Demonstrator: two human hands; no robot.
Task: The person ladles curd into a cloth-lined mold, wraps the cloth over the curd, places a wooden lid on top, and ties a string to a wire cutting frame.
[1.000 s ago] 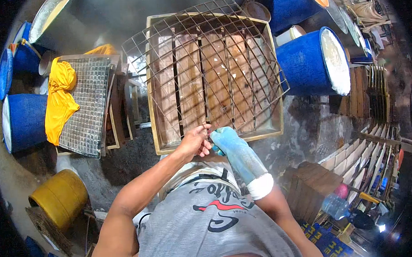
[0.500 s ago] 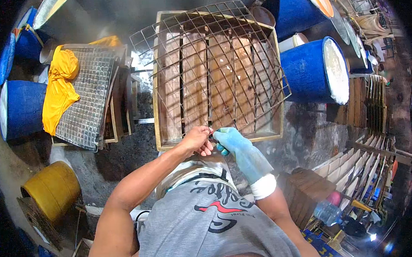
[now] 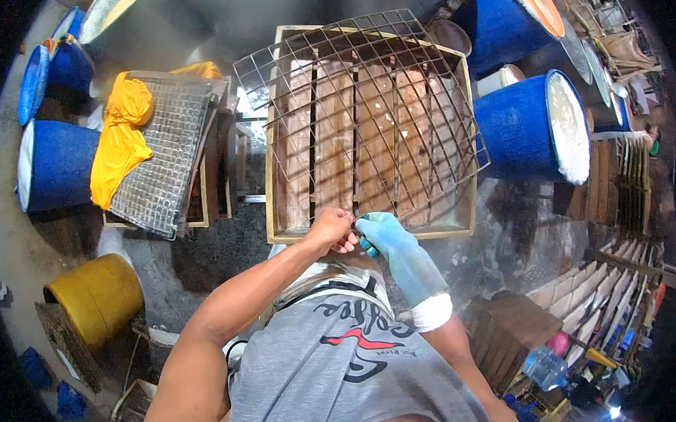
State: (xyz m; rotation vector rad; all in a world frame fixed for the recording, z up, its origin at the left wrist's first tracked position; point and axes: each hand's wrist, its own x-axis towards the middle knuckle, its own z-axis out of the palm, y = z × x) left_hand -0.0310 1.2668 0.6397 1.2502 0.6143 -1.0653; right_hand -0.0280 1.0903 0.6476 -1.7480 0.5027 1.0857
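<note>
My bare left hand (image 3: pixel 334 230) is pinched closed in front of my waist, at the near edge of a wooden box (image 3: pixel 301 237). Right beside it, my right hand (image 3: pixel 380 233), in a blue-green glove with a white cuff, is also closed. Something small and dark red shows between the fingertips of both hands, too small to name. A metal wire grid (image 3: pixel 378 96) lies askew across the top of the box, its corners past the rim. Slatted boards and a few white bits show under it.
Blue drums (image 3: pixel 517 131) with white contents stand right and left. At the left a yellow cloth (image 3: pixel 128 145) lies on a mesh tray (image 3: pixel 173 143). A yellow barrel (image 3: pixel 96 297) is lower left. Wooden racks and a water bottle (image 3: pixel 545 368) are lower right.
The view has shifted, so the box and grid appear farther right. My hands stay together at the near edge of the box, with only slight finger movement.
</note>
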